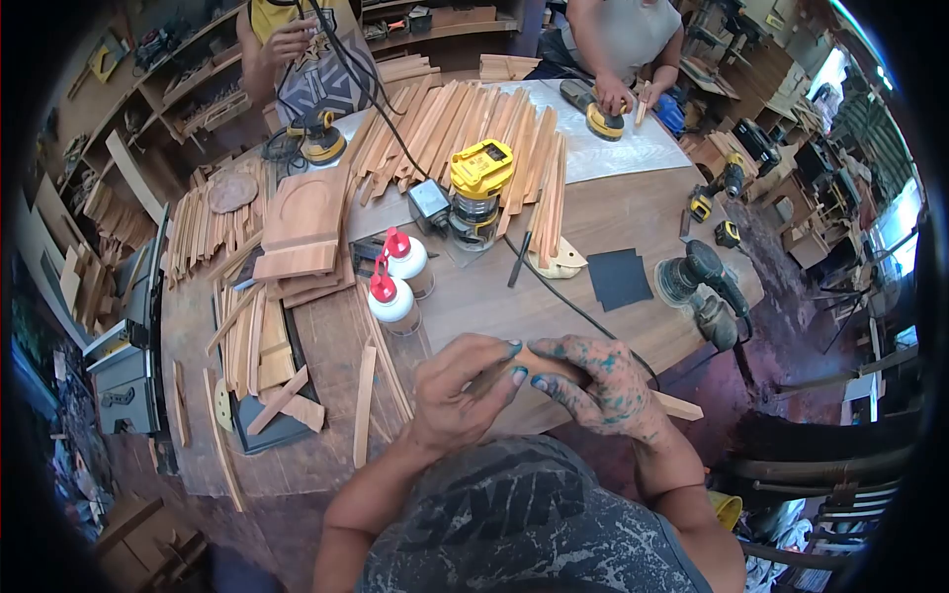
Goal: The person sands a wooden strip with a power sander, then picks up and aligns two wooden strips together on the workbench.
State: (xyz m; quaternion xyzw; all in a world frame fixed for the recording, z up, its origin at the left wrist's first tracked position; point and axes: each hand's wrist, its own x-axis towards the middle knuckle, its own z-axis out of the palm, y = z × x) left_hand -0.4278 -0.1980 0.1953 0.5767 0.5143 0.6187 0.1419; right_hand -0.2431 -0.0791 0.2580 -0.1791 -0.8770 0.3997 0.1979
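Between left grip (461,385) and right grip (603,383) lies wood (547,363).

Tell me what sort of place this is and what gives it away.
Most likely a woodworking shop. The table is piled with wood strips, a sander sits toward its right side, and a person across from the wearer has a hand on a yellow sander.

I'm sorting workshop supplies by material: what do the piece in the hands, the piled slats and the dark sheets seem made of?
Held piece: probably wood, from its brown tone; partly hidden, finish unclear.
Piled slats: wood, apparently unvarnished, with matte, varied tan and reddish tones.
Dark sheets: perhaps sandpaper, flat and matte black; grit is too small to see.
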